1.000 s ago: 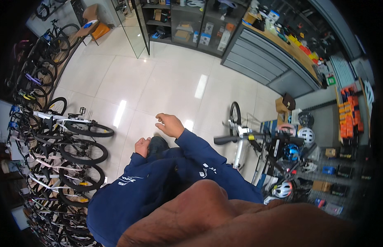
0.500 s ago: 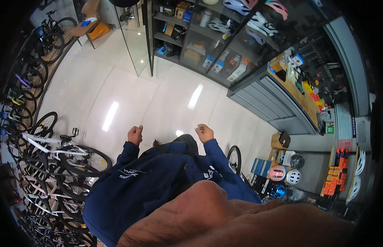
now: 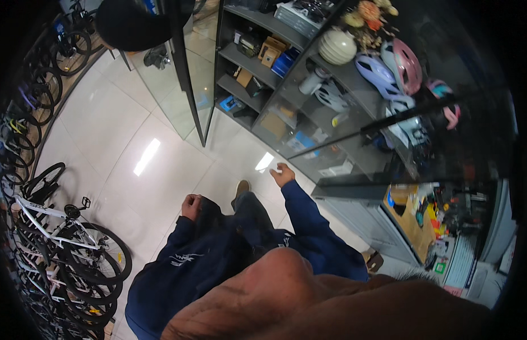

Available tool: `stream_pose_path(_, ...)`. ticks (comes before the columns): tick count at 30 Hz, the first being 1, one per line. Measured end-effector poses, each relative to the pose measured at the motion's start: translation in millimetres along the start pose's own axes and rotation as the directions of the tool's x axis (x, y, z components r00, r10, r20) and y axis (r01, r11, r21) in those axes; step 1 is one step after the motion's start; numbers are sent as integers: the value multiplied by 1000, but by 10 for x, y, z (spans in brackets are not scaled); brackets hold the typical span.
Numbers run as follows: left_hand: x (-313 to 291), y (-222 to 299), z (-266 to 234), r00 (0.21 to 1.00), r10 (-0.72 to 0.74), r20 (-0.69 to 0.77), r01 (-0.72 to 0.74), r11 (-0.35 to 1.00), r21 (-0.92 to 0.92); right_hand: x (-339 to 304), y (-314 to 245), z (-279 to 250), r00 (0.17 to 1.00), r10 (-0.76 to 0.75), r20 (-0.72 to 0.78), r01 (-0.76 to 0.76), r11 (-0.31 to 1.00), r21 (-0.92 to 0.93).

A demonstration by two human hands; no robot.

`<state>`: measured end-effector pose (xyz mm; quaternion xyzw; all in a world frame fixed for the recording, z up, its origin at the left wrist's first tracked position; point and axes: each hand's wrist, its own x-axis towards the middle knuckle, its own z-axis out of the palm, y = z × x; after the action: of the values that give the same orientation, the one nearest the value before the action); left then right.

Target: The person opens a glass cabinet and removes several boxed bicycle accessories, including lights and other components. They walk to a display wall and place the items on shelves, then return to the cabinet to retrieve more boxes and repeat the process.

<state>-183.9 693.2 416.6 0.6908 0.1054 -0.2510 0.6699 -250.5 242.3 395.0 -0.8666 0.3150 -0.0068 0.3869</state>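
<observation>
From the head camera, looking down the person's own front, both arms in dark blue sleeves reach forward over a glossy tiled floor (image 3: 133, 136). The right hand (image 3: 282, 174) is stretched toward the foot of a tall grey shelf unit (image 3: 258, 73) and seems to pinch a small white thing (image 3: 276, 169), perhaps a slip or a card; it is too small to tell for sure. If it is paper or card, it is light and thin, bends easily, and is best kept pinched by an edge between thumb and fingertips. The left hand (image 3: 191, 205) sits nearer the body, on the side away from the shelf unit, loosely curled and holding nothing that shows. One tan shoe (image 3: 241, 187) steps forward between the two hands.

The floor looks hard, smooth and shiny, with two bright light reflections on it, so it could be slick underfoot. The shelf unit holds cardboard boxes (image 3: 269, 52) on its lower boards and bicycle helmets (image 3: 388, 71) higher up. Beside the shelf unit on its left stands a glass door (image 3: 190, 68). Far across the floor from the shelf unit, a row of bicycles (image 3: 65, 238) lines the wall. Right of the shelf unit, a cluttered workbench (image 3: 413, 218) shows past grey drawers.
</observation>
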Motion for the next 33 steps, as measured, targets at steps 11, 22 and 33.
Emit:
stream_pose_path(11, 2492, 266, 1559, 942, 247, 226, -298, 927, 228, 3621, -1133, 1027, 876, -437, -206, 442, 897, -24)
stream_pose_path(22, 4679, -242, 1952, 675, 516, 527, -699, 677, 232, 5038, -1417, 1903, 707, -667, -234, 598, 741, -305)
stream_pose_path(33, 4453, -268, 1958, 724, 490, 485, -628, 758, 173, 6742, -2086, 1900, 427, -752, -502, 629, 646, -433)
